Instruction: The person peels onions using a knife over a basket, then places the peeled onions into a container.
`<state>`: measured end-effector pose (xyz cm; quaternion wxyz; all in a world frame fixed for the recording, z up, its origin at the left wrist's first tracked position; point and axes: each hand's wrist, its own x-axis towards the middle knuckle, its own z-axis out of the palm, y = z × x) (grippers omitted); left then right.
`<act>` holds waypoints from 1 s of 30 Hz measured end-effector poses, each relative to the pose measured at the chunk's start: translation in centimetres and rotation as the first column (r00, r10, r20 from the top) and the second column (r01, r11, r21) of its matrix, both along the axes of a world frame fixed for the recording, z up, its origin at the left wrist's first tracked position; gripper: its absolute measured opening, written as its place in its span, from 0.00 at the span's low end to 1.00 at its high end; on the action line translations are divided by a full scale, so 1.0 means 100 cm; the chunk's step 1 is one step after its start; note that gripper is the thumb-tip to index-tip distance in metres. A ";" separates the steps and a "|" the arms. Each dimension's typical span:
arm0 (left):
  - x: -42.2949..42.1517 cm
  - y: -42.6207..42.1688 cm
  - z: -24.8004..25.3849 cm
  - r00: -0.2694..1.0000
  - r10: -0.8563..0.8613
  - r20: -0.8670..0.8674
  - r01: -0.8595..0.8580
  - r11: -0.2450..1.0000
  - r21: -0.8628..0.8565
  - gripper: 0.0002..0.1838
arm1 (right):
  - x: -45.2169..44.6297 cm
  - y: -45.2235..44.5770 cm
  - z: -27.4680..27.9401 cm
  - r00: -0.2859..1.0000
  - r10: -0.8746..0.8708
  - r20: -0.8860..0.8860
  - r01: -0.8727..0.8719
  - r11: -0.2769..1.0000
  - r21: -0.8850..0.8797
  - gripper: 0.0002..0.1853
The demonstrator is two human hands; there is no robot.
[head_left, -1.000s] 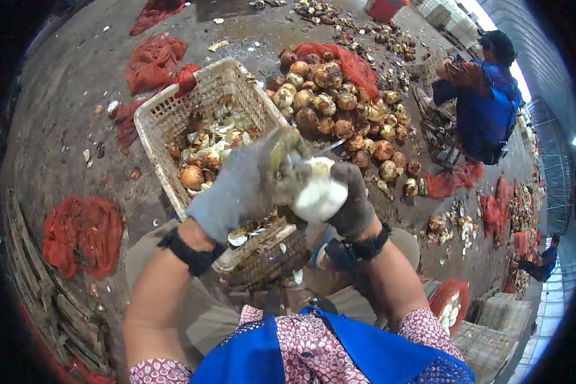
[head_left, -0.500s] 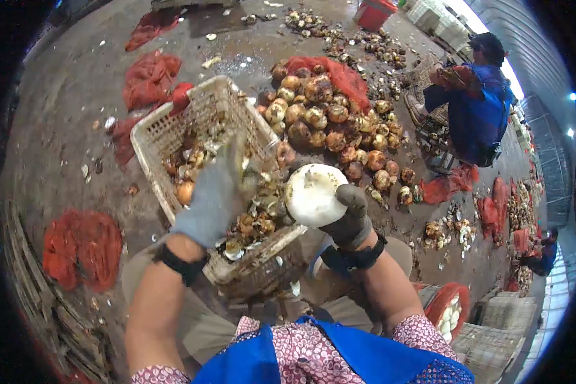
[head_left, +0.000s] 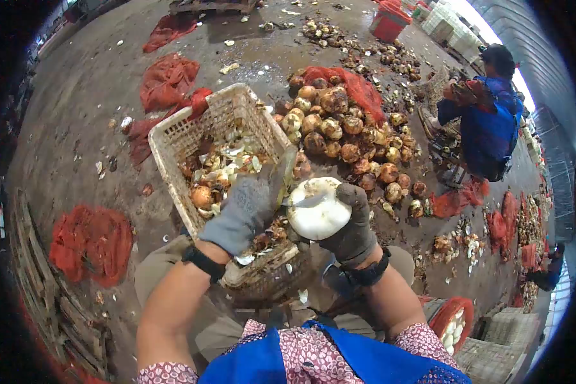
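Observation:
A big peeled white onion (head_left: 319,219), brownish on its upper face, rests in my right hand (head_left: 354,225), whose grey-gloved fingers are closed around its right side. From the left, my left hand (head_left: 244,214), also in a grey glove, grips a knife (head_left: 308,201); its blade lies against the onion's upper side, and the handle is mostly hidden in the fist. Below and behind both hands stands a dirty cream plastic crate (head_left: 168,168), holding onion skins, trimmings and a brownish onion (head_left: 202,196).
Beyond the crate lies a heap of unpeeled onions (head_left: 350,152) under a red mesh bag (head_left: 358,93). More red netting (head_left: 93,243) is on the floor. A person (head_left: 489,121) sits at the right. Near my right elbow is a red net of peeled onions (head_left: 453,328).
My left hand, blurred over the crate before, has come right and down so the knife meets the onion. My right hand still holds the onion. The whole view has shifted slightly.

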<state>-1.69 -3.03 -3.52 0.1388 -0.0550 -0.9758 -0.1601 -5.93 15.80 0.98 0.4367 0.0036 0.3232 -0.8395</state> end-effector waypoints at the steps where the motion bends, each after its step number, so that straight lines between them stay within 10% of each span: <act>1: -0.001 -0.002 0.004 0.998 -0.011 -0.054 0.009 0.999 -0.043 0.35 | 0.002 -0.002 0.000 1.000 0.008 0.013 -0.008 1.000 -0.001 0.31; 5: 0.002 -0.011 0.007 0.960 -0.162 -0.229 0.173 0.984 0.029 0.35 | 0.015 -0.002 0.006 0.992 0.128 -0.013 -0.129 0.991 -0.042 0.34; 9: -0.010 -0.006 0.021 0.932 -0.021 -0.362 -0.013 0.996 -0.092 0.37 | 0.024 -0.003 0.004 0.987 0.147 0.064 -0.127 0.960 -0.251 0.36; 11: -0.022 -0.011 0.010 0.975 0.078 -0.207 -0.119 0.974 -0.192 0.36 | 0.047 -0.010 0.019 0.989 0.140 -0.041 -0.138 0.990 0.040 0.36; 13: -0.018 -0.008 0.021 0.995 0.038 0.091 -0.030 0.996 -0.086 0.31 | 0.054 -0.009 0.018 0.972 0.236 -0.001 -0.236 0.972 0.010 0.37; 15: -0.005 -0.010 0.024 1.000 -0.022 0.000 0.022 0.999 0.037 0.24 | 0.045 -0.008 0.017 0.976 0.219 0.006 -0.219 0.976 0.008 0.36; 19: -0.014 -0.010 0.027 0.953 0.213 0.214 -0.229 0.972 0.055 0.20 | 0.015 0.002 -0.003 0.991 0.056 -0.120 -0.049 0.997 0.055 0.35; 21: -0.004 -0.007 0.049 0.977 0.107 0.186 -0.215 0.513 0.831 0.26 | 0.004 0.003 -0.009 0.983 0.074 -0.166 -0.062 0.995 0.075 0.34; 22: -0.011 -0.015 0.052 0.924 -0.094 -0.371 0.272 0.843 0.465 0.32 | 0.000 0.003 -0.010 0.973 0.106 -0.204 -0.086 0.991 0.105 0.34; 23: -0.008 -0.015 0.053 0.926 -0.098 -0.364 0.271 0.844 0.462 0.32 | -0.001 0.003 -0.010 0.975 0.102 -0.199 -0.084 0.992 0.099 0.34; 25: 0.001 -0.005 0.067 0.949 -0.295 0.112 -0.061 0.179 0.982 0.30 | -0.002 0.004 -0.009 0.944 0.269 -0.193 -0.265 0.963 0.047 0.34; 26: -0.006 -0.002 0.043 0.956 -0.281 -0.084 0.145 0.200 0.969 0.28 | 0.000 0.005 -0.004 0.935 0.295 -0.197 -0.275 0.954 0.122 0.36; 29: -0.005 -0.027 0.034 0.939 -0.342 0.032 0.118 0.409 0.905 0.27 | -0.001 0.004 -0.009 0.942 0.333 -0.039 -0.328 0.940 0.092 0.44; 30: 0.000 -0.027 0.025 0.976 -0.210 -0.051 0.085 0.154 0.984 0.24 | 0.002 0.003 -0.006 0.955 0.273 -0.114 -0.253 0.954 0.162 0.46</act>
